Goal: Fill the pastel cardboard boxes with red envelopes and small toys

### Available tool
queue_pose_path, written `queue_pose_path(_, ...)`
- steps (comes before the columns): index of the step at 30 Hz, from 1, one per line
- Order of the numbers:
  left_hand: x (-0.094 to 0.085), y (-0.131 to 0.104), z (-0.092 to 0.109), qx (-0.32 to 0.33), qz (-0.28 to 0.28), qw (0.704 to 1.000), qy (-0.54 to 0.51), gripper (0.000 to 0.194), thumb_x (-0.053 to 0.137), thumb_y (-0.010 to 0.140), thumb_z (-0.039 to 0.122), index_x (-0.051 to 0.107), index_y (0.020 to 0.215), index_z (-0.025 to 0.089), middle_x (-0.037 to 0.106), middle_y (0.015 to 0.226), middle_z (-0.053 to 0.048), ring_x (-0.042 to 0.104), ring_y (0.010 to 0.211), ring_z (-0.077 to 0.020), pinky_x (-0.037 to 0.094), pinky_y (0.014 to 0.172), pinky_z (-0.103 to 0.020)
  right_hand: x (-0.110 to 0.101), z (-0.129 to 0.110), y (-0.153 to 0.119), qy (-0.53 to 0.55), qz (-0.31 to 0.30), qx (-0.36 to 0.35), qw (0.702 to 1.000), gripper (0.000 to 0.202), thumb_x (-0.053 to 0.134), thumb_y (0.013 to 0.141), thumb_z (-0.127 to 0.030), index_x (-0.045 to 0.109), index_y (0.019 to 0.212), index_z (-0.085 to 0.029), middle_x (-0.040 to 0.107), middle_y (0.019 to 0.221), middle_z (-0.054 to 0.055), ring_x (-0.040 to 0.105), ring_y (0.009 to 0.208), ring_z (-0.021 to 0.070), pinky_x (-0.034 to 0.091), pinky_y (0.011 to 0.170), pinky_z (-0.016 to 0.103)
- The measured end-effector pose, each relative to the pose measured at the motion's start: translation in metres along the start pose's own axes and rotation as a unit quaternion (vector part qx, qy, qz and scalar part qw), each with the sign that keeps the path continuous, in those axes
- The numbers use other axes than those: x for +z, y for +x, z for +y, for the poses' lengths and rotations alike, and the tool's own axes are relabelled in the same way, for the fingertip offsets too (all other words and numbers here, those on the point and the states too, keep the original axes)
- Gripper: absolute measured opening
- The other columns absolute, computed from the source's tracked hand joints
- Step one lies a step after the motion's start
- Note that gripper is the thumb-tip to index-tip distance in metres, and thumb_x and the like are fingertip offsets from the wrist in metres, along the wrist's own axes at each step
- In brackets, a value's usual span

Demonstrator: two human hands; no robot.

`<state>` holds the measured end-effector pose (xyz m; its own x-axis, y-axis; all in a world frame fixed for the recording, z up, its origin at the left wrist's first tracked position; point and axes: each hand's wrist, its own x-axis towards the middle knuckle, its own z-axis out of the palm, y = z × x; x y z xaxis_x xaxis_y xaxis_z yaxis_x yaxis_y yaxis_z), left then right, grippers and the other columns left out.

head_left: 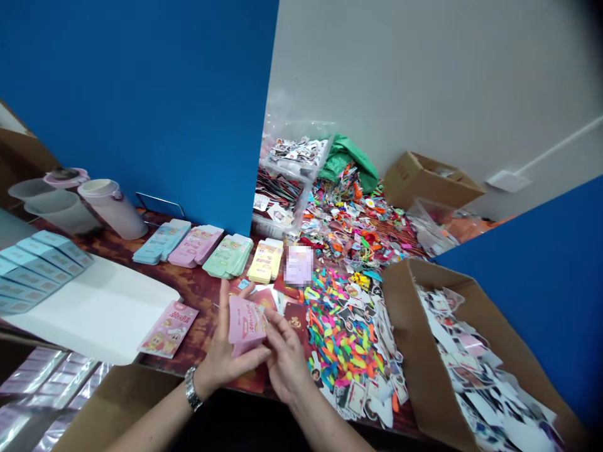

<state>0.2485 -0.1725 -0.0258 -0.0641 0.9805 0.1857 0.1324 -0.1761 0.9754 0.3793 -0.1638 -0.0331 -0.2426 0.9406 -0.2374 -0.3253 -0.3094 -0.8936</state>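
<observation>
A small pink printed paper box (245, 320) is held up between both my hands over the front of the table. My left hand (221, 351), with a metal watch on its wrist, supports it from the left with the thumb underneath. The fingers of my right hand (285, 351) pinch its right edge. Beyond the box lie dark red booklets (294, 317) and some small cards. Another pink printed box (169, 329) lies flat to the left, at the edge of a white sheet (113, 307).
Stacks of flat blue (162, 242), pink (195, 245), green (228, 256) and yellow boxes (265, 260) line the blue panel. Colourful balloons (339, 333) cover the table's right part, beside a carton of cutouts (405, 339). Blue boxes (42, 270) and plastic cups (113, 207) stand left.
</observation>
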Motion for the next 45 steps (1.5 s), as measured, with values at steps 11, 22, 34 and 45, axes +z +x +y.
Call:
queue_pose_path(11, -0.01, 0.005, -0.013, -0.063, -0.044, 0.99, 0.115, 0.076, 0.07, 0.078, 0.04, 0.032, 0.14, 0.02, 0.052, 0.135, -0.015, 0.055, 0.122, -0.0313, 0.045, 0.104, -0.051, -0.114, -0.04, 0.047, -0.72, -0.08, -0.196, 0.661, 0.082, 0.08, 0.069, -0.036, 0.046, 0.142, -0.021, 0.063, 0.126, 0.014, 0.052, 0.119, 0.0363, 0.046, 0.094, 0.054)
queue_pose_path(22, -0.015, 0.009, -0.015, -0.052, -0.056, 0.984, 0.161, 0.069, 0.071, 0.076, 0.04, 0.039, 0.134, 0.02, 0.055, 0.13, -0.013, 0.056, 0.119, -0.0295, 0.047, 0.101, -0.048, -0.105, -0.066, 0.036, -0.502, 0.053, -0.28, 0.817, 0.024, 0.052, 0.096, -0.027, 0.068, 0.113, -0.022, 0.071, 0.104, 0.007, 0.067, 0.093, 0.0198, 0.055, 0.081, 0.033)
queue_pose_path(34, 0.0, 0.002, -0.032, 0.023, -0.009, 0.955, 0.297, 0.059, 0.072, 0.075, 0.05, 0.05, 0.12, 0.019, 0.061, 0.111, -0.01, 0.061, 0.104, -0.0285, 0.053, 0.087, -0.042, -0.044, -0.076, 0.015, -0.426, 0.074, -0.396, 0.81, 0.026, 0.053, 0.094, -0.013, 0.067, 0.114, -0.024, 0.07, 0.1, 0.004, 0.066, 0.092, 0.0161, 0.054, 0.081, 0.029)
queue_pose_path(45, 0.01, 0.003, -0.036, 0.082, -0.037, 0.945, 0.315, 0.058, 0.069, 0.078, 0.051, 0.049, 0.122, 0.019, 0.061, 0.109, -0.01, 0.061, 0.101, -0.0273, 0.053, 0.086, -0.041, -0.051, -0.06, 0.008, -0.481, 0.01, -0.382, 0.789, 0.032, 0.051, 0.094, -0.01, 0.064, 0.12, -0.024, 0.069, 0.101, 0.006, 0.063, 0.093, 0.0178, 0.051, 0.083, 0.032)
